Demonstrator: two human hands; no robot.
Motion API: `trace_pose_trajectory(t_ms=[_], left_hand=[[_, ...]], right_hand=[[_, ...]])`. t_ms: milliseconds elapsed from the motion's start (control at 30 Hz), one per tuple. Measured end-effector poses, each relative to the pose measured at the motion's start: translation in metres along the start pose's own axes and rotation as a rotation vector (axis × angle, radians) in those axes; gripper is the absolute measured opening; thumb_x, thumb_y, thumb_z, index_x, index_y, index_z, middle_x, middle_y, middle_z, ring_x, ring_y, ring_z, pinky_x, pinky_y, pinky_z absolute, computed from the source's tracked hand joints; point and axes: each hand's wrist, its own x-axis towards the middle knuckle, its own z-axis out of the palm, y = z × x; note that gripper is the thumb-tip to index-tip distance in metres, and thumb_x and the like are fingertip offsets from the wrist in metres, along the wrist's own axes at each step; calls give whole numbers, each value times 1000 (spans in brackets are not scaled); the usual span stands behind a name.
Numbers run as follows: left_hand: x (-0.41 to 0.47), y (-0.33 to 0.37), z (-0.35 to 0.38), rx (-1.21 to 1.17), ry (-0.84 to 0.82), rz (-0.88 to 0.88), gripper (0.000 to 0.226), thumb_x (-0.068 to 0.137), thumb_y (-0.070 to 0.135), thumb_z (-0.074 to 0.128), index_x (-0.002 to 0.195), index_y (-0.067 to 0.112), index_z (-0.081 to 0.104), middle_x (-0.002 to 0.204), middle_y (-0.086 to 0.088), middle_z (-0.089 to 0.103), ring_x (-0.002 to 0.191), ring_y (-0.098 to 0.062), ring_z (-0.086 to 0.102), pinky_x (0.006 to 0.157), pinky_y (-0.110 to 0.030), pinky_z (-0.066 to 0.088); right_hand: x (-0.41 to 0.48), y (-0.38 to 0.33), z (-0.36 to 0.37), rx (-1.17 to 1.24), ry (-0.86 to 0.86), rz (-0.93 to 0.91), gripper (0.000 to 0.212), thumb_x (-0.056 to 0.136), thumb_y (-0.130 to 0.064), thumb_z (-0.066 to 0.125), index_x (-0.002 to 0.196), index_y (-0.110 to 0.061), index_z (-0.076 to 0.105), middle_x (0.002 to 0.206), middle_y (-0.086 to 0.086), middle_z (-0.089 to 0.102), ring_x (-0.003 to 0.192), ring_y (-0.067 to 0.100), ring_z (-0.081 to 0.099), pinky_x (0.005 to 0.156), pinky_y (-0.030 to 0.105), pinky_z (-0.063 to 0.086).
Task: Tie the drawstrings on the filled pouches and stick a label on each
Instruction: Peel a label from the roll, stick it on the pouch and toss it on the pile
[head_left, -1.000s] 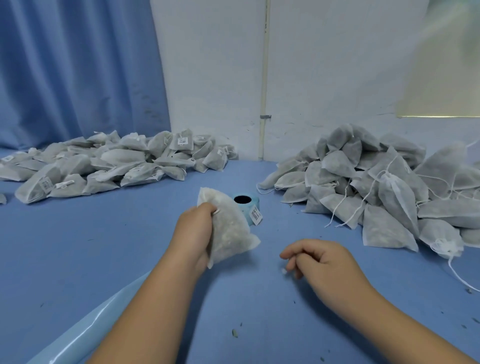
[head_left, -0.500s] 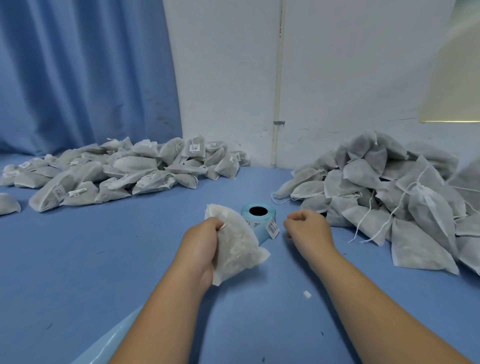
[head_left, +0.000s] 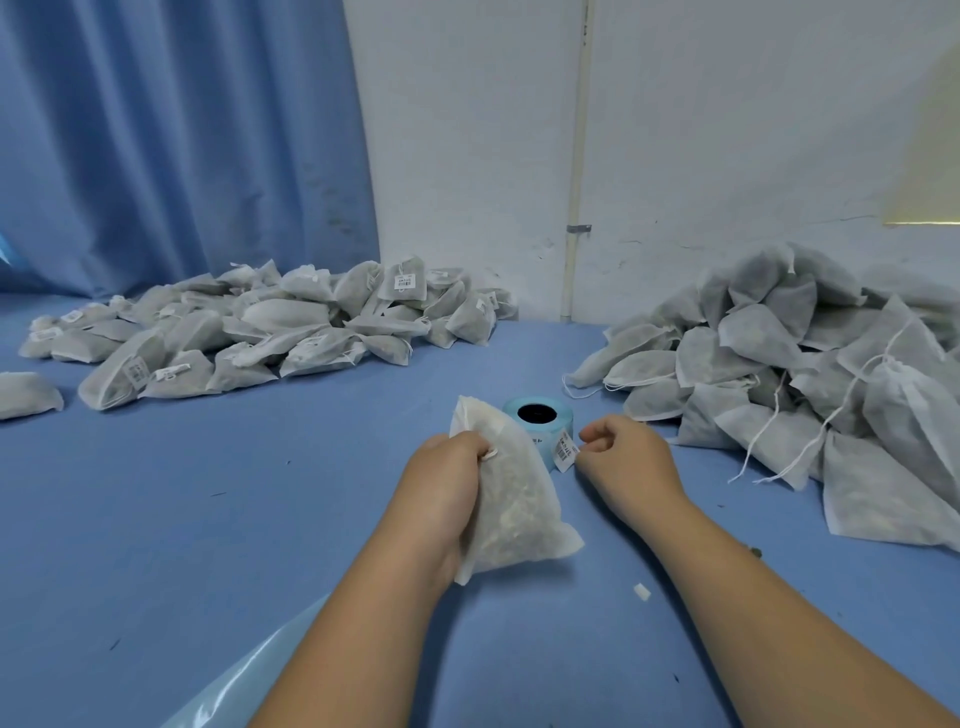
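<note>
My left hand (head_left: 447, 483) grips a filled white pouch (head_left: 511, 512) by its side, holding it tilted just above the blue table. Behind the pouch stands a light-blue label roll (head_left: 540, 421). A white printed label (head_left: 565, 453) sticks out from the roll's right side, and my right hand (head_left: 621, 457) pinches its edge with curled fingers. The lower part of the roll is hidden by the pouch.
A heap of labelled pouches (head_left: 270, 332) lies at the back left. A larger heap of unlabelled pouches (head_left: 789, 374) with loose drawstrings fills the right. A small white scrap (head_left: 642, 591) lies on the blue table (head_left: 208, 519). A shiny blue strip (head_left: 249, 680) curls at the front edge.
My right hand moved from the table's front up to the label roll and took hold of the label. The white scrap stayed on the table. The left hand kept the pouch.
</note>
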Motion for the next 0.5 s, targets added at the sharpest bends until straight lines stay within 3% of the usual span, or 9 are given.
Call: trace_pose_trajectory(t_ms=[267,400,500], left_hand=[[-4,-2,4,100,-27,28,11,92,23,50,98,18,58,89,-3,64,76,-20,62,56,-26,42],[-7,-4,6,144,-4,76,13,91,25,50,100,19,58,97,-4,64,87,-24,62,67,-32,45],[-15,-4,12,120,11,147,10,88,23,54,94,18,59,91,0,64,80,-20,60,64,-31,44]], right_hand=[[-10,1,-9,146,65,22,23,78,-8,54,95,-19,66,76,-9,60,71,8,53,60,22,36],[-22,1,-23,188,63,32,21,79,-8,56,96,-20,63,72,-10,57,65,6,51,55,22,33],[-38,0,-46,279,25,-8,23,78,-8,60,94,-23,62,61,-10,54,59,12,52,57,26,37]])
